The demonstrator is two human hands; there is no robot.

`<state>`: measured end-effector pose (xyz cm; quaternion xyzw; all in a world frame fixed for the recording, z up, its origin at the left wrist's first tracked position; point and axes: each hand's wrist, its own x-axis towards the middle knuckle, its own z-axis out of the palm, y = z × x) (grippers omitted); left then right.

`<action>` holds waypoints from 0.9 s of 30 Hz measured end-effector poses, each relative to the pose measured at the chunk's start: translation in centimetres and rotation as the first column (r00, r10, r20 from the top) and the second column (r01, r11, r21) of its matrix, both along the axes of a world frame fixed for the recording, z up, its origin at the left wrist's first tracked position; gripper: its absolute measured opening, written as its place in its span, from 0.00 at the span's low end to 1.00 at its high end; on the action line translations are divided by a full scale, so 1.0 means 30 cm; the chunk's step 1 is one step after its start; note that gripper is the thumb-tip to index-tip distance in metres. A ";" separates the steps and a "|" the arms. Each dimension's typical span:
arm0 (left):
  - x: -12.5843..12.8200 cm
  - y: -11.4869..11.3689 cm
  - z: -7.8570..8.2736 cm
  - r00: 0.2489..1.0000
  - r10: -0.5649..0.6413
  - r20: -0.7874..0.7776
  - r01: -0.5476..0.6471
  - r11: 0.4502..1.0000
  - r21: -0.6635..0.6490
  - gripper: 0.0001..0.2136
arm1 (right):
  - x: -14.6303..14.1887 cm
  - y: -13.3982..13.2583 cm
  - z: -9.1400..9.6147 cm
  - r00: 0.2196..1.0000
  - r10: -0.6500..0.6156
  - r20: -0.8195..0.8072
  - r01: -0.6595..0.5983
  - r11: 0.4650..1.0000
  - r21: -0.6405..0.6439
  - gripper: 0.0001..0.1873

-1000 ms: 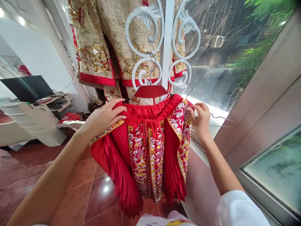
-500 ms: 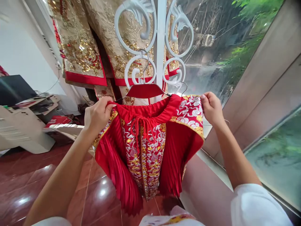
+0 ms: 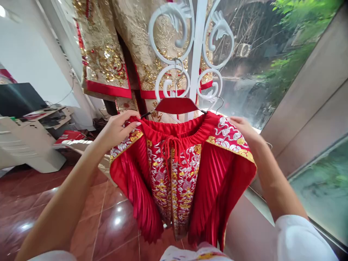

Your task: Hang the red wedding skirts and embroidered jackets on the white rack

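A red pleated skirt [image 3: 179,170] with silver and gold embroidery hangs from a red hanger [image 3: 176,106] on a white scrolled metal stand [image 3: 195,54]. My left hand [image 3: 118,130] pinches the left end of the skirt's waistband. My right hand [image 3: 246,132] grips the right side of the skirt, partly hidden under an embroidered panel that is spread out over my wrist. A red drawstring dangles at the middle of the waistband.
A gold embroidered garment with red trim [image 3: 108,61] hangs behind the stand. A large window [image 3: 272,61] runs along the right, with a low ledge [image 3: 261,206]. A white desk [image 3: 29,145] with a dark monitor [image 3: 19,99] stands at the left on glossy red floor tiles [image 3: 32,203].
My right hand went from picking at the skirt's right edge to gripping it and spreading the panel outward to the right. My left hand shifted from lying on the waistband to pinching it.
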<state>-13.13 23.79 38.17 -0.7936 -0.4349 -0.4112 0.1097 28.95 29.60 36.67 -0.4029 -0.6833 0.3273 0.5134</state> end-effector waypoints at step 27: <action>-0.021 0.041 0.010 0.864 -0.194 0.465 0.363 0.879 -0.309 0.20 | -0.064 0.169 0.111 0.942 0.295 0.162 -0.253 0.938 -0.239 0.26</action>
